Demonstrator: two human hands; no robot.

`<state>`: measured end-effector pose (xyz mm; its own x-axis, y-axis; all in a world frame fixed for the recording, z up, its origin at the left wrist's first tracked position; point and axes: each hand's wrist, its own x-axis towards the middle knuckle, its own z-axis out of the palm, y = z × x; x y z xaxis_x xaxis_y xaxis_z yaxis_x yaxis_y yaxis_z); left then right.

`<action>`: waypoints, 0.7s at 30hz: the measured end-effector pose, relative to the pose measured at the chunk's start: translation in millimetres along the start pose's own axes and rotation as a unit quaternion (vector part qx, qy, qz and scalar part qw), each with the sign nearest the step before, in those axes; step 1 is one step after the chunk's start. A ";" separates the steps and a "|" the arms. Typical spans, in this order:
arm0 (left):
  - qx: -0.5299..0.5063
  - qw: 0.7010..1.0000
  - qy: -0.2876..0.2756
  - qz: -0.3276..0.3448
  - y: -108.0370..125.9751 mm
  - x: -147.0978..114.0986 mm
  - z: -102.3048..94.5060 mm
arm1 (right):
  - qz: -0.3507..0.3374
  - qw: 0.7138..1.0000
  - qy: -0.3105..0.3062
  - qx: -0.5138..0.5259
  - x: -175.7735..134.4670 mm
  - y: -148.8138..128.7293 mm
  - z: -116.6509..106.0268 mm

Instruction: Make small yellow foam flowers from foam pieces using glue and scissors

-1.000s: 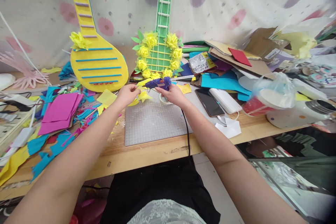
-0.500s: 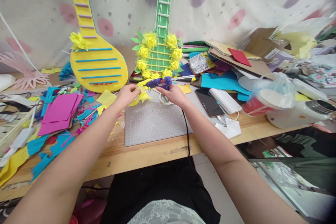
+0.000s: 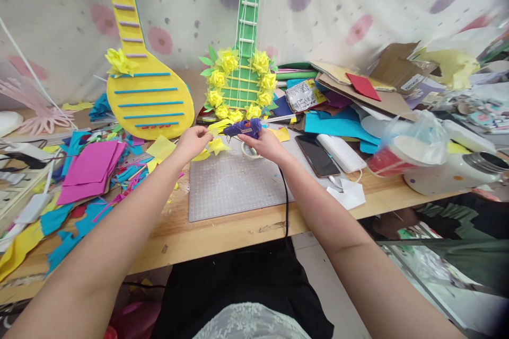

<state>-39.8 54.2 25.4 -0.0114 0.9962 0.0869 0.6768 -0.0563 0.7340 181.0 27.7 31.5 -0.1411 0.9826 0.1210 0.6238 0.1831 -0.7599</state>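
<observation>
My right hand [image 3: 265, 144] is wrapped round a blue-purple hot glue gun [image 3: 243, 127], its nozzle pointing left. My left hand [image 3: 194, 142] is closed in a pinch on a small yellow paper piece [image 3: 213, 131], close to the nozzle. Just below the nozzle, a yellow paper flower [image 3: 218, 145] shows above the grey cutting mat [image 3: 238, 185]. Behind my hands stands a green paper guitar [image 3: 242, 87] ringed with yellow flowers. To its left leans a yellow paper guitar [image 3: 149, 98] with blue strips and a single flower.
A tape roll [image 3: 250, 152] lies under the glue gun. A phone [image 3: 317, 155], white power bank [image 3: 340, 152], bagged cup [image 3: 405, 153] and flask [image 3: 441, 172] are to the right. Magenta sheets [image 3: 89, 172] and coloured scraps cover the left. The gun's black cord [image 3: 287, 201] hangs over the table edge.
The glue gun and my right hand have shifted slightly right. My left hand stays almost in place, and the yellow piece at its fingertips has tilted a little.
</observation>
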 end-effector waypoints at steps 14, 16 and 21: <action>-0.245 0.967 -0.051 -0.057 5.7 -6.8 -7.8 | 0.123 0.976 0.172 0.057 -6.0 61.7 -38.8; -0.230 0.971 -0.043 -0.053 5.1 -6.2 -8.6 | 0.157 0.968 0.193 0.045 -8.8 80.7 -44.7; -0.143 0.989 0.003 -0.041 6.7 -3.9 -7.8 | 0.193 0.962 0.189 -0.040 -10.6 104.5 -44.0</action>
<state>-40.9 49.4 35.2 -0.0620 0.9978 0.0219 0.4382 0.0075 0.8988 281.5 37.9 -21.0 0.3936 0.9162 0.0750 0.6323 -0.2106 -0.7455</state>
